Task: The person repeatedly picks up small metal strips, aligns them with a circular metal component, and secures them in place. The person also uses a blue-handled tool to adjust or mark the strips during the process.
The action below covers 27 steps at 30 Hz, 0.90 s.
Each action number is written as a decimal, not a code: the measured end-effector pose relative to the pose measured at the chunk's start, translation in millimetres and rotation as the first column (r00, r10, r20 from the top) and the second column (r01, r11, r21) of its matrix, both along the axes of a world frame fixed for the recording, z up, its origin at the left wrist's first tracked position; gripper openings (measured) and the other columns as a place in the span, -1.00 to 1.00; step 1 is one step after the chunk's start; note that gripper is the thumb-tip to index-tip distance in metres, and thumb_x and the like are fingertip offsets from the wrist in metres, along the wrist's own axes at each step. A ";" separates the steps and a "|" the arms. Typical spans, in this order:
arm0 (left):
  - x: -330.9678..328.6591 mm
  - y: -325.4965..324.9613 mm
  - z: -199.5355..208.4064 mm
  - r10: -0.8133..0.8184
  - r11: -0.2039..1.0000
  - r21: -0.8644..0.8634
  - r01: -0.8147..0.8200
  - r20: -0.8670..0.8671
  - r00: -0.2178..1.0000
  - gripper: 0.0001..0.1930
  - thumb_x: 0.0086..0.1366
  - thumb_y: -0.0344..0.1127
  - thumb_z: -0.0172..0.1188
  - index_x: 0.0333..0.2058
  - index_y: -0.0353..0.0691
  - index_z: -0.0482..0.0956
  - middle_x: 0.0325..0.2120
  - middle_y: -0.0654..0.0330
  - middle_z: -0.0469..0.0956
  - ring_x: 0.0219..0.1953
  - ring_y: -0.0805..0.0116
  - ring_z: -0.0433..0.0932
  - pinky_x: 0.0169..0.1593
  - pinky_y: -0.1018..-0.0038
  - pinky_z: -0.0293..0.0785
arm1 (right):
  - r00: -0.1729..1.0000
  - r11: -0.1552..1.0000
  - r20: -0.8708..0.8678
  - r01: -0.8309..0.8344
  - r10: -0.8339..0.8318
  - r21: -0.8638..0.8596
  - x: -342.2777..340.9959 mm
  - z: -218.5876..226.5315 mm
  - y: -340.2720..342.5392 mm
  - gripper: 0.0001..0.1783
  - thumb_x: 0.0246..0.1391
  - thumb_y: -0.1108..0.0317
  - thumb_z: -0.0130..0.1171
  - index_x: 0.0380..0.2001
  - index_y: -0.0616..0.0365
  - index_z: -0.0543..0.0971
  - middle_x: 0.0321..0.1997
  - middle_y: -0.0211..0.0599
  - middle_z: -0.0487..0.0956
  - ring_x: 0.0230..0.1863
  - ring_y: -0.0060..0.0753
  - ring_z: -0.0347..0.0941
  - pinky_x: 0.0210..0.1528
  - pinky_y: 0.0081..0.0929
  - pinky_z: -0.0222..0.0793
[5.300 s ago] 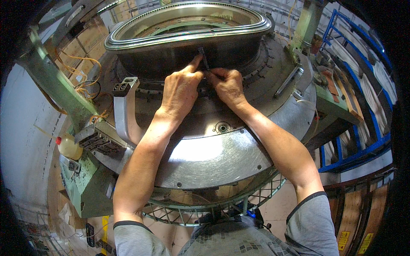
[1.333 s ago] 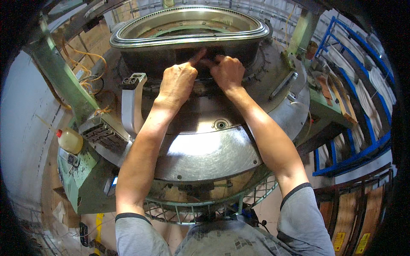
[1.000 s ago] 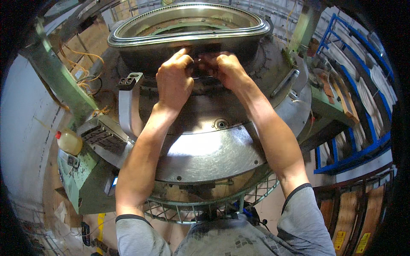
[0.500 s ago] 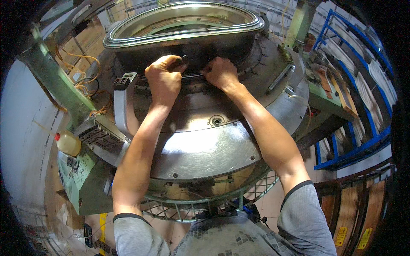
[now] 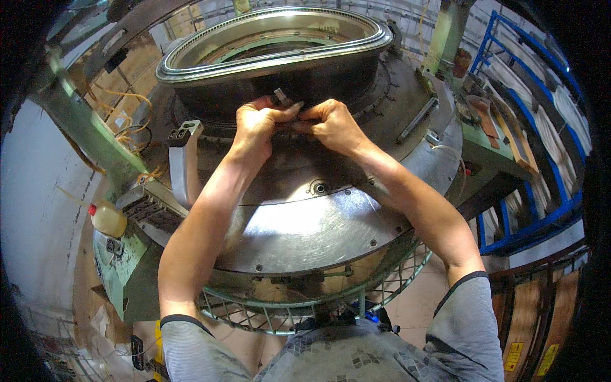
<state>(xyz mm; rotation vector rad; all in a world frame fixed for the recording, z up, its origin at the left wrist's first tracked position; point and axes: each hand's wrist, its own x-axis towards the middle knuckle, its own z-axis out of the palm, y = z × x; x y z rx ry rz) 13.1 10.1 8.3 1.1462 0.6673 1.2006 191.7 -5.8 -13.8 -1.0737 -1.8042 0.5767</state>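
Both my hands meet in front of the dark side wall of a large metal ring-shaped cylinder (image 5: 331, 79). My left hand (image 5: 256, 127) is closed, thumb and fingers pinching a small greyish metal piece (image 5: 280, 95) whose end sticks up above the fingers. Close against its fingertips, my right hand (image 5: 340, 130) is also closed in a pinch; what it grips, if anything, is hidden. Under my wrists spreads a broad round metal plate (image 5: 299, 232), shiny toward me, with small bolts and a round hole fitting (image 5: 320, 188).
An upright grey metal bracket (image 5: 184, 162) stands left of my left forearm. Further left are a green machine post (image 5: 95, 130) and a red-capped bottle of yellowish liquid (image 5: 108, 219). On the right, a blue rack (image 5: 541, 223) holds whitish material beyond a metal handle bar (image 5: 417, 120).
My hands have come together, the left shifting right and both dropping slightly away from the cylinder wall. The metal piece now shows more clearly above my left fingers.
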 end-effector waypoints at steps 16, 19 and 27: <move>-10.8 8.6 -1.2 -0.250 0.968 -0.009 0.250 -0.069 0.966 -0.82 0.23 -0.46 0.27 -0.21 -0.38 0.69 -0.29 0.10 0.70 -0.25 0.29 0.66 -0.07 0.43 0.57 | 0.904 0.846 -0.355 -0.372 0.238 -0.382 21.8 -6.6 4.3 -0.81 0.16 0.33 0.35 -0.24 0.24 0.72 -0.42 -0.39 0.66 -0.53 -0.67 0.44 -0.52 -0.69 0.34; -10.1 14.2 -3.6 -0.205 0.971 -0.145 0.190 -0.097 0.974 -0.80 0.25 -0.45 0.27 -0.16 -0.38 0.67 -0.25 0.08 0.70 -0.21 0.26 0.66 -0.02 0.39 0.57 | 0.876 0.836 -0.409 -0.413 0.256 -0.362 22.3 -11.4 6.1 -0.81 0.19 0.33 0.32 -0.25 0.24 0.71 -0.40 -0.38 0.66 -0.51 -0.65 0.46 -0.53 -0.68 0.32; 0.8 3.2 -14.1 -0.090 0.994 -0.054 0.098 0.142 0.986 -0.80 0.23 -0.56 0.29 -0.15 -0.38 0.65 -0.21 0.04 0.68 -0.16 0.21 0.69 0.03 0.34 0.64 | 0.820 0.938 -0.571 -0.172 -0.033 -0.301 7.6 -27.9 11.5 -0.82 0.27 0.31 0.24 -0.28 0.20 0.69 -0.47 -0.53 0.58 -0.51 -0.71 0.36 -0.51 -0.70 0.19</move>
